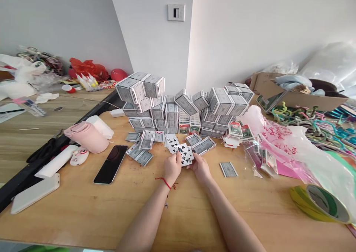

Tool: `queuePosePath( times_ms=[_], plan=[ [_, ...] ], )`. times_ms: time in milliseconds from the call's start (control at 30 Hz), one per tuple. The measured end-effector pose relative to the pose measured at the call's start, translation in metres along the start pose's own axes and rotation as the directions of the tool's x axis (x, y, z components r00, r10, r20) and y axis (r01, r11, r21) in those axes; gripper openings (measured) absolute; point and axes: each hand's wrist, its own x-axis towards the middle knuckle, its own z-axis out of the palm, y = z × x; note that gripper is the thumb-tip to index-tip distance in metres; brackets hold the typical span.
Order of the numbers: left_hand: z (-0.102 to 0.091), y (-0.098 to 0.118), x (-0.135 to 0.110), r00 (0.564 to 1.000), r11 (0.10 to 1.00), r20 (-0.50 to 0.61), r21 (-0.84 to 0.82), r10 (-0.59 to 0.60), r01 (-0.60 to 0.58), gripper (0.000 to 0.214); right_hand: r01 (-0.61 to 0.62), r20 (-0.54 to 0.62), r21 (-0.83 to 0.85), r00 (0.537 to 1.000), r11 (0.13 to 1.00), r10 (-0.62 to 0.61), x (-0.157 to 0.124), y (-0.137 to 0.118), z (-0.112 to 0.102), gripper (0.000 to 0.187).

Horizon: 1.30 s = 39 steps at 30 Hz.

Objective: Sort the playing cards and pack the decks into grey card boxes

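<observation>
Over the counter (pixel 125 215), the left hand (pixel 172 166) and right hand (pixel 200 167) both had the cards (pixel 184 155), fingers pinching them! Behind, blocks (pixel 219 104) already stood stacked; nearer, loose pieces (pixel 142 157) and one lone card (pixel 228 169) lay unstacked: part-done, by the look of it.

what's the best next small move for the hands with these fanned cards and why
Probably nudge the fanned cards into an even stack: their edges are spread out of line, the left hand has its thumb on their faces, and the right hand is at their right edge, which seems well placed for pushing them together.
</observation>
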Motion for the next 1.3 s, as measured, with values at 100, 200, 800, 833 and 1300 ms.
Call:
queuePosePath(
  times_ms=[100, 200, 800, 833, 1300],
  plan=[
    [-0.002, -0.001, 0.002, 1.000, 0.999, -0.008, -0.032, -0.015, 0.015, 0.044, -0.096, 0.090, 0.146, 0.992, 0.985, 0.083, -0.002, -0.002, 0.006, 0.017],
    [-0.004, -0.004, 0.006, 1.000, 0.998, -0.002, -0.055, -0.025, 0.025, 0.045, -0.220, 0.196, 0.207, 0.964, 0.953, 0.180, -0.005, -0.003, 0.010, 0.015],
    [-0.015, -0.002, 0.004, 0.991, 0.991, 0.119, -0.122, 0.064, -0.049, 0.043, 0.014, 0.026, -0.175, 1.000, 0.984, -0.010, -0.004, 0.003, 0.006, 0.024],
    [-0.015, -0.001, 0.003, 0.992, 0.990, 0.115, -0.138, 0.052, -0.036, 0.041, 0.032, 0.025, -0.201, 0.999, 0.979, -0.028, -0.004, 0.003, 0.006, 0.025],
    [-0.006, 0.010, 0.014, 0.861, 0.385, 0.488, -0.774, -0.143, 0.502, 0.034, 0.310, 0.161, -0.586, 0.950, 0.749, -0.267, 0.000, 0.009, 0.003, 0.040]
  ],
)
